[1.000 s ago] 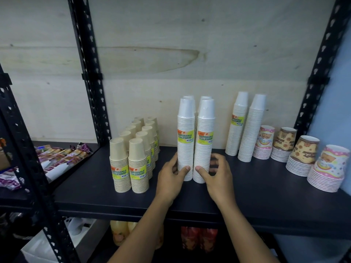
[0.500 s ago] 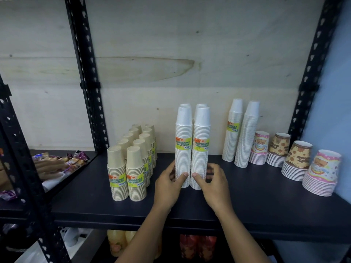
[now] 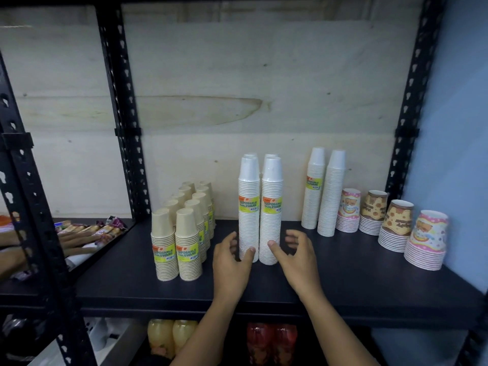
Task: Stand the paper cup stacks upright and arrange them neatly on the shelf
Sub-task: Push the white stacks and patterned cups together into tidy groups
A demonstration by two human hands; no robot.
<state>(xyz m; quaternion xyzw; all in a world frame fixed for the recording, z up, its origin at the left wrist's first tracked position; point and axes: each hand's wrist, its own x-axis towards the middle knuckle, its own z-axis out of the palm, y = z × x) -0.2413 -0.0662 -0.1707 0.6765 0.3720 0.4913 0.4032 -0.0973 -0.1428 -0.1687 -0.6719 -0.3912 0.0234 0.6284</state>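
Both hands bracket the base of the two front white cup stacks (image 3: pixel 260 212): the left hand (image 3: pixel 231 262) lays its thumb tip on the left stack, fingers loosely curled; the right hand (image 3: pixel 295 256) touches the right stack with its thumb tip, fingers spread and clasping nothing. Black shelf (image 3: pixel 343 281) carries all stacks upright. White stacks stand at mid-shelf, two more close behind them. Two further tall white stacks (image 3: pixel 323 191) stand near the back edge, to the right. Tan cup stacks (image 3: pixel 182 231), in two rows, stand toward the left edge. Four short printed cup stacks (image 3: pixel 390 220) run toward the right edge.
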